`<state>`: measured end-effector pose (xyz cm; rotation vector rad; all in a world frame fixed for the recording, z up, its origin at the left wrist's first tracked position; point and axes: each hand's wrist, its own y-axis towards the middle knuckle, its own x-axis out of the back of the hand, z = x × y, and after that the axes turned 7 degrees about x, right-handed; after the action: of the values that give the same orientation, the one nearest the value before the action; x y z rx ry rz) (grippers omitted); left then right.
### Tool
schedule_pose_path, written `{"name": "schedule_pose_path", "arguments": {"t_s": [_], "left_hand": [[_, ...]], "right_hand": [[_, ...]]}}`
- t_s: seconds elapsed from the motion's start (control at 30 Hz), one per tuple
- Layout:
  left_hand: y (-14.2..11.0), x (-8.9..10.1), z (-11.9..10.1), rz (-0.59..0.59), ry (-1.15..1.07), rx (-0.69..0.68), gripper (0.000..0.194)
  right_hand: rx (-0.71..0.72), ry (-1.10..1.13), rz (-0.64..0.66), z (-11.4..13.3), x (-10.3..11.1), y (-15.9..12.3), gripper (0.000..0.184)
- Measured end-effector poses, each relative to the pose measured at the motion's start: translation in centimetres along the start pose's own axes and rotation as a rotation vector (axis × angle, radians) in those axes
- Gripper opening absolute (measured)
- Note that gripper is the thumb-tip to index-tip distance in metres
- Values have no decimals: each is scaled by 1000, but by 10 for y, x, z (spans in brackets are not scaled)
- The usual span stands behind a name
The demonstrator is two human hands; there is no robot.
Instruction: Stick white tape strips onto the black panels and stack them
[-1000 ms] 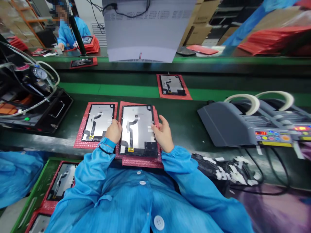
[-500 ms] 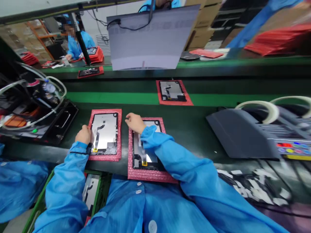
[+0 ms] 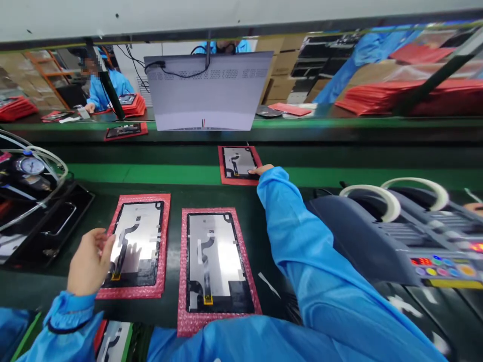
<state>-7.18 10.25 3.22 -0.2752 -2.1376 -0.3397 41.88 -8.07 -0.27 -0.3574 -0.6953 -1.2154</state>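
Right hand (image 3: pixel 262 169) shifted to far panel (image 3: pixel 241 161) (grip unclear) | left hand (image 3: pixel 87 260) part-spread at left panel (image 3: pixel 139 240) | centre panel (image 3: pixel 222 261) unheld

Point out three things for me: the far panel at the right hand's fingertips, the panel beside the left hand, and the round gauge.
Far panel (image 3: pixel 245 158): head view, on its silver area.
Left panel (image 3: pixel 140 239): head view, on its silver area.
Round gauge (image 3: pixel 31 165): head view, on its dial.

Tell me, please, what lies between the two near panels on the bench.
Between left panel and right panel, the head view shows pink wrap edges and dark bench.
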Motion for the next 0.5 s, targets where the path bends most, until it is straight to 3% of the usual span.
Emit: {"name": "schedule_pose_path", "arguments": {"t_s": [0.1, 0.17, 0.27, 0.33, 0.4, 0.5], "left_hand": [[-18, -6, -20, 62, -109, -68, 36], [-26, -15, -33, 131, -214, -113, 37], [-33, -37, -51, 309, -432, -109, 38], [-35, -54, -63, 505, -608, -69, 43], [-37, -71, -74, 687, -787, 17, 52], [-45, -89, -84, 757, -969, 146, 56]], "right_hand": [[-177, 140, 91, 16, -5, 5, 19], [-191, 247, 117, 29, -8, 0, 16], [-239, 638, 170, 44, -10, -24, 10], [-272, 913, 218, 49, -8, -54, 12], [-256, 1044, 280, 50, -1, -97, 14], [-207, 1114, 389, 47, 16, -180, 23]]}}
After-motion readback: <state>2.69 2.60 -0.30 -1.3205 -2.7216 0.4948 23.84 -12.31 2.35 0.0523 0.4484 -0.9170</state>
